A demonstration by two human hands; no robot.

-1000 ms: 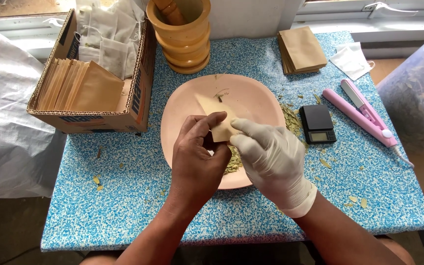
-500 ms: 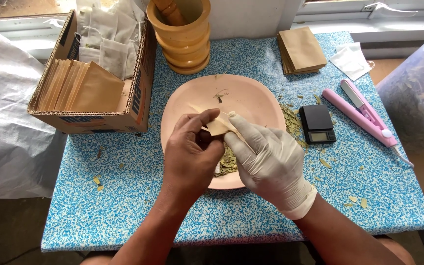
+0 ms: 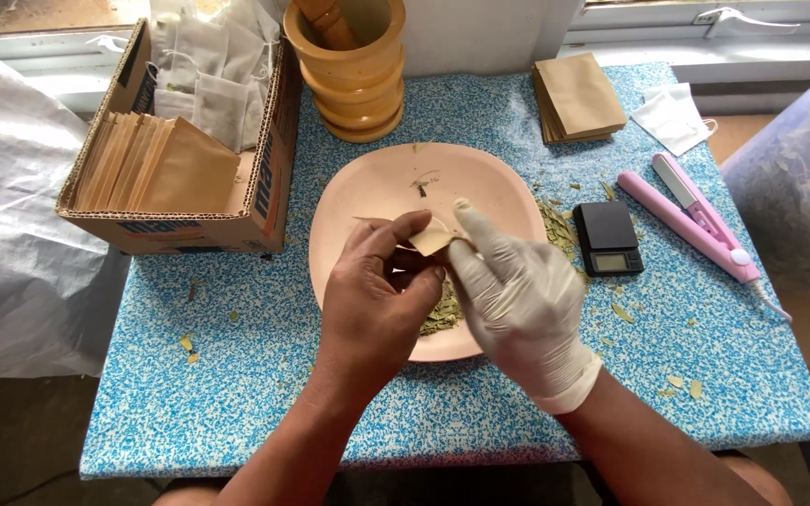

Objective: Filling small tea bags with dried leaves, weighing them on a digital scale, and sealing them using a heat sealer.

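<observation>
Over a pink plate (image 3: 377,192), my bare left hand (image 3: 377,300) and my white-gloved right hand (image 3: 517,295) both pinch a small tan paper pouch (image 3: 430,238). Most of the pouch is hidden behind the fingers. Green dried leaves (image 3: 442,317) lie on the plate just under the hands. A few leaf crumbs (image 3: 421,185) sit on the plate's far part.
A cardboard box (image 3: 264,178) with tan pouches and white filter bags stands at the left. A wooden mortar with pestle (image 3: 349,66) is at the back. A stack of tan pouches (image 3: 578,98), a black pocket scale (image 3: 607,237), a pink heat sealer (image 3: 696,220) and scattered leaves lie at the right.
The pouch was held flat and open to view above the plate. Both hands have closed in around it, so that only a small corner shows.
</observation>
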